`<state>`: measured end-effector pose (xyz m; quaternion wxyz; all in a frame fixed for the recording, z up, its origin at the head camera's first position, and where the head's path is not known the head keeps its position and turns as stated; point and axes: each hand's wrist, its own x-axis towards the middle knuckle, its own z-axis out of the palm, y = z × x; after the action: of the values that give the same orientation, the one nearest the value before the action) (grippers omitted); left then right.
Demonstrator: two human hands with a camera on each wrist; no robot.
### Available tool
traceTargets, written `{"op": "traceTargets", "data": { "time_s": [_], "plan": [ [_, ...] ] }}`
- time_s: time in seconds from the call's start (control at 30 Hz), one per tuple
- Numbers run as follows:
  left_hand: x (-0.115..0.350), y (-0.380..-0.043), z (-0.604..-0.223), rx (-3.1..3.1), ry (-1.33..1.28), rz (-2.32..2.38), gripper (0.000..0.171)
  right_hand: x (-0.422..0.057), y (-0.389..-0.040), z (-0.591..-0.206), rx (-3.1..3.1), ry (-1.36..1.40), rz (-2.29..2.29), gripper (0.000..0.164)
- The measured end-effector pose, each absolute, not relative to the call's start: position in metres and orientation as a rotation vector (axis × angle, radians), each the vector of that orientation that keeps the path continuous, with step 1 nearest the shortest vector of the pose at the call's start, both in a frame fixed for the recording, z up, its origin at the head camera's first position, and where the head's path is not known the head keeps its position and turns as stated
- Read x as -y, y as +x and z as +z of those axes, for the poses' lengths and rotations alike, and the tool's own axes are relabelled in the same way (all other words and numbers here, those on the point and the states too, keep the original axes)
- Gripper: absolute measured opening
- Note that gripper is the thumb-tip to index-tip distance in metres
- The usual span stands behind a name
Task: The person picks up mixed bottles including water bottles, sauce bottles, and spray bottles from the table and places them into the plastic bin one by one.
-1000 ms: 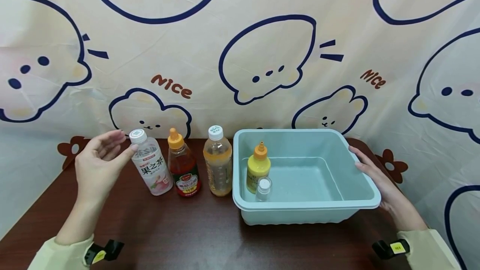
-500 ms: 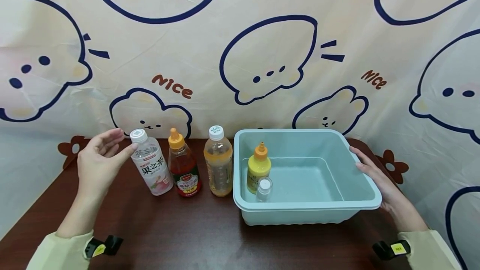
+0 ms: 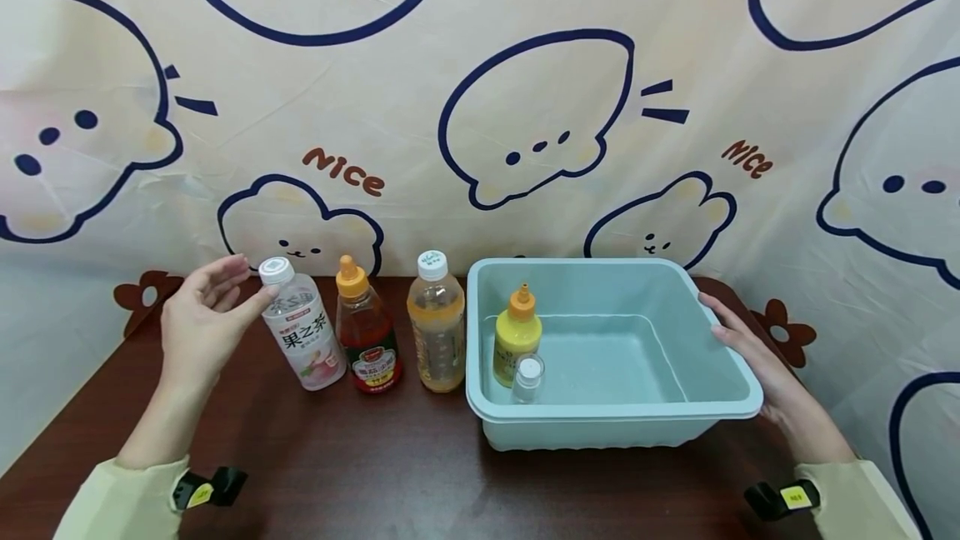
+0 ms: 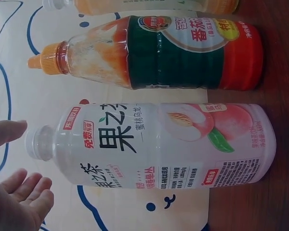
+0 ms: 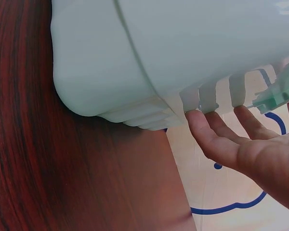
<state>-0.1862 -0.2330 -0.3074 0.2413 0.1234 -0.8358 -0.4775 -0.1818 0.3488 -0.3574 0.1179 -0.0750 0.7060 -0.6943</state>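
My left hand [image 3: 206, 319] is beside the white cap of a peach tea bottle [image 3: 307, 336]. In the left wrist view, the thumb [image 4: 7, 132] and the loosely bent fingers [image 4: 31, 197] lie apart on either side of the cap, not closed on the peach tea bottle [image 4: 168, 144]. Right of that bottle stand a ketchup squeeze bottle [image 3: 369, 344] with an orange nozzle and an amber-tinted bottle [image 3: 437, 340] with a white cap. At the right end of a pale blue plastic basin [image 3: 615, 412], my right hand [image 3: 757, 361] touches the outer wall with extended fingers [image 5: 212, 139].
Inside the basin's left end stand a yellow squeeze bottle [image 3: 516, 336] and a small clear bottle [image 3: 528, 379] with a white lid. Everything rests on a dark brown table [image 3: 360, 473]. A printed cloth [image 3: 405, 107] hangs behind the table and at its sides.
My left hand has shifted slightly up and to the right near the peach tea bottle's cap. My right hand, the basin and the bottles have stayed in place.
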Motion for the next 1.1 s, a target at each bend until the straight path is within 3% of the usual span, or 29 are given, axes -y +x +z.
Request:
{"op": "traceTargets", "data": {
  "time_s": [1.1],
  "plan": [
    [0.2285,-0.1964,-0.3088,2.399,0.218,-1.328,0.067,-0.3487,-0.1813,-0.3566,-2.078,-0.227,-2.024,0.053]
  ]
}}
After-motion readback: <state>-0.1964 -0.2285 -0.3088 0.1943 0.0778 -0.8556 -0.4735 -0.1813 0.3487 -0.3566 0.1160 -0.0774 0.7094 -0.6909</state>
